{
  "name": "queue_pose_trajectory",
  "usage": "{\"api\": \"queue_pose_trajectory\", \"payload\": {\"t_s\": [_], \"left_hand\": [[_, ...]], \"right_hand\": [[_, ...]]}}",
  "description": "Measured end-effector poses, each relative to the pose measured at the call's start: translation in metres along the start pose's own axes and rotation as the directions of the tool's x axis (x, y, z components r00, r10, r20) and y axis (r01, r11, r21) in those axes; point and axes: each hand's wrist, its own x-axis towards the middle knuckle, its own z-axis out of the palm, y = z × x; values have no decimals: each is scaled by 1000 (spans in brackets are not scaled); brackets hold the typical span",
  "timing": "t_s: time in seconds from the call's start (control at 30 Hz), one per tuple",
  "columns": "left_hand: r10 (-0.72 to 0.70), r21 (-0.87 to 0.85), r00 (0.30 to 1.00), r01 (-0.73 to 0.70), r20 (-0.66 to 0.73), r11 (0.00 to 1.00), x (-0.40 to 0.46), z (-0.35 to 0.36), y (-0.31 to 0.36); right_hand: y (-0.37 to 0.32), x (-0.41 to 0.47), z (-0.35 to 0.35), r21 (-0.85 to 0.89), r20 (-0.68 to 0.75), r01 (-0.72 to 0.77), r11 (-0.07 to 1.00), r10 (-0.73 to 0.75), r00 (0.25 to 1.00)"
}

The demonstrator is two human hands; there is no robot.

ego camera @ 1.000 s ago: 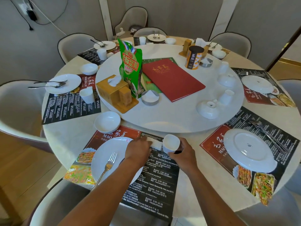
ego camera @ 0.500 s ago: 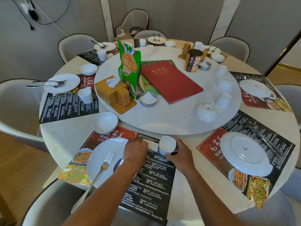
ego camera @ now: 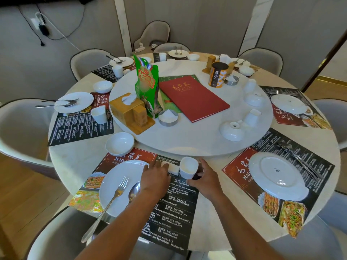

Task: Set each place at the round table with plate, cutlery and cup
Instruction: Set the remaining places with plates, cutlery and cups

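Near setting: 1 white plate (ego camera: 120, 182), 1 fork (ego camera: 112, 199) and 1 spoon (ego camera: 134, 189) lying on it, 1 bowl (ego camera: 119, 143) just beside, 1 placemat (ego camera: 174, 212) | white cup (ego camera: 188, 167) upright on placemat, near tabletop (ego camera: 212, 218) turntable edge | right hand (ego camera: 206, 177) grip wrapped around cup | left hand (ego camera: 155, 175) fingers flat on placemat, released.
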Motion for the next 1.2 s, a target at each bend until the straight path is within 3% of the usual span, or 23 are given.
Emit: {"api": "queue_pose_trajectory", "payload": {"t_s": [0.17, 0.3, 0.47, 0.8, 1.2], "left_hand": [[23, -42, 995, -27, -93, 999, -32, -9, 15], [72, -97, 988, -86, -135, 992, -56, -14, 32], [137, -157, 978, -161, -156, 974, -80, -26, 57], [217, -120, 958, -242, -188, 963, -92, -49, 109], [170, -100, 966, -192, -196, 976, -13, -59, 205]], "right_hand": [[3, -25, -15, -155, -48, -38, 987, 31, 998], [2, -54, -28, -391, -129, -1, 920, -53, 990], [4, -91, -39, -547, -208, -4, 837, -132, 969], [19, -116, -85, -546, -314, -3, 838, -201, 928], [55, -36, -173, -481, -271, 40, 876, -192, 943]]}}
